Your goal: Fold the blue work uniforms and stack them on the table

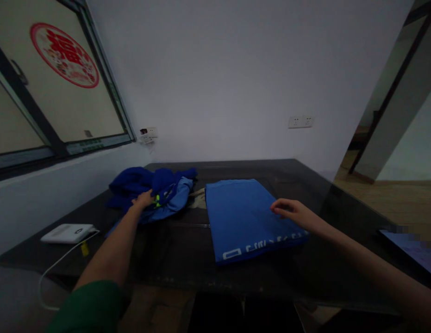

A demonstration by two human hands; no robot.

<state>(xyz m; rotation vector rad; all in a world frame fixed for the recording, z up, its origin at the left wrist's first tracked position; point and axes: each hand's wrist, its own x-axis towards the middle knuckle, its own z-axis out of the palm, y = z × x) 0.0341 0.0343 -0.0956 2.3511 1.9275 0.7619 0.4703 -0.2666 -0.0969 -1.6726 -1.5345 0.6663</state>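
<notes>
My left hand (143,200) is on a crumpled heap of blue clothing (137,180) at the left of the dark table. Its fingers close on the cloth and are partly hidden among the folds. A lighter blue garment (171,204) with a yellow-green mark lies in the same heap. In front of me is a neatly folded blue garment (241,212) with white lettering along its near edge. Over the right side of that garment hovers my right hand (290,212), fingers loosely bent, thumb slightly apart, nothing visible in them.
A beige piece (198,199) lies between heap and folded garment. At the left of the dark table (166,263) sits a white box-shaped device (67,233) with a cable and a yellow tag (84,249). A screen-like device (411,249) is at the right edge. A wall (222,92) stands behind.
</notes>
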